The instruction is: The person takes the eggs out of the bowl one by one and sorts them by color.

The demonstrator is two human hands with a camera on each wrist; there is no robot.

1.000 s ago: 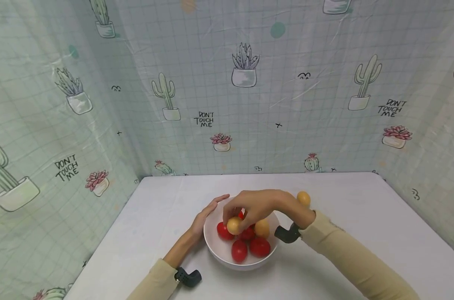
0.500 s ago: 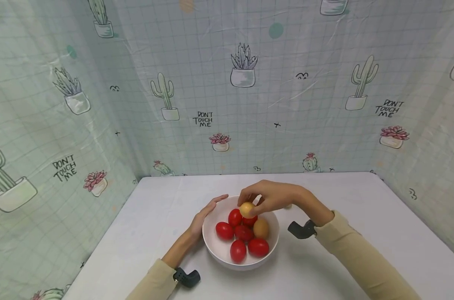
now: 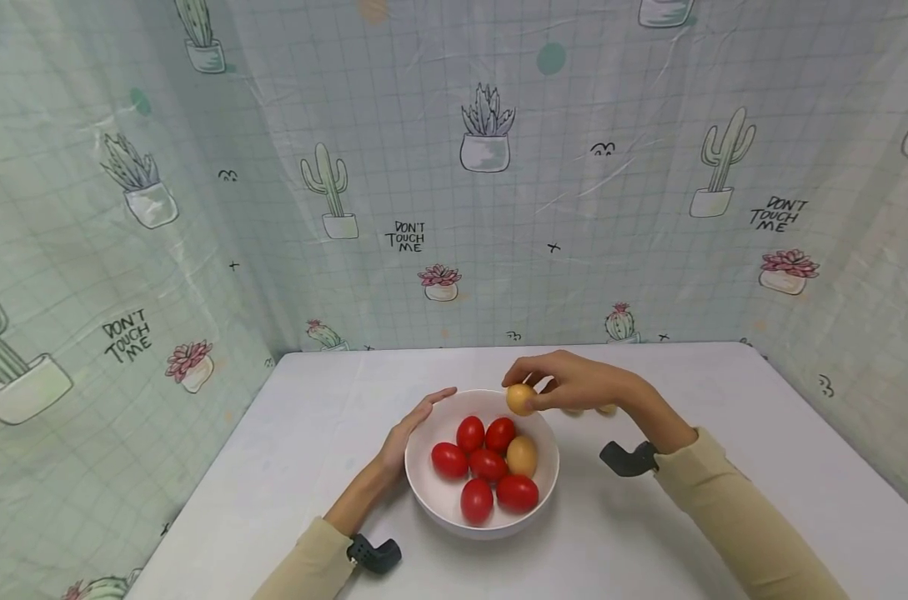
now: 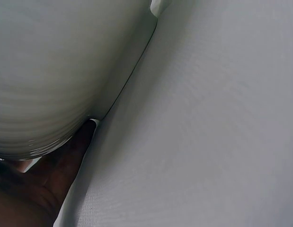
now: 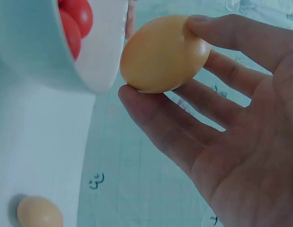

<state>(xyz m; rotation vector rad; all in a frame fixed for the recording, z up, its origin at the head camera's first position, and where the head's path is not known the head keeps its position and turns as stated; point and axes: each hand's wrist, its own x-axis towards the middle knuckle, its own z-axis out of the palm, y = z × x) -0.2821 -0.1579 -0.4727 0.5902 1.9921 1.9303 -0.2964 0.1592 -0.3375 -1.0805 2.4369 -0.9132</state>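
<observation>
My right hand [image 3: 574, 382] pinches a light brown egg [image 3: 520, 399] between thumb and fingertips, raised over the far right rim of the white bowl [image 3: 433, 493]. In the right wrist view the egg [image 5: 160, 54] is gripped by its ends, clear of the bowl. Several glossy red eggs [image 3: 488, 465] and one brown egg [image 3: 522, 457] lie inside the bowl. Against the bowl's left outer side rests my left hand [image 3: 408, 429], its fingers stretched along the wall. The left wrist view shows its thumb [image 4: 73, 156] touching the bowl low down.
Two more brown eggs [image 3: 607, 409] lie on the white table [image 3: 333, 433] behind my right hand, partly hidden by it. One brown egg [image 5: 39, 213] shows in the right wrist view. A patterned cloth [image 3: 499, 208] hangs behind the table.
My right hand has carried the brown egg from above the bowl's middle to its far right rim, uncovering the red eggs. My left hand has stayed at the bowl.
</observation>
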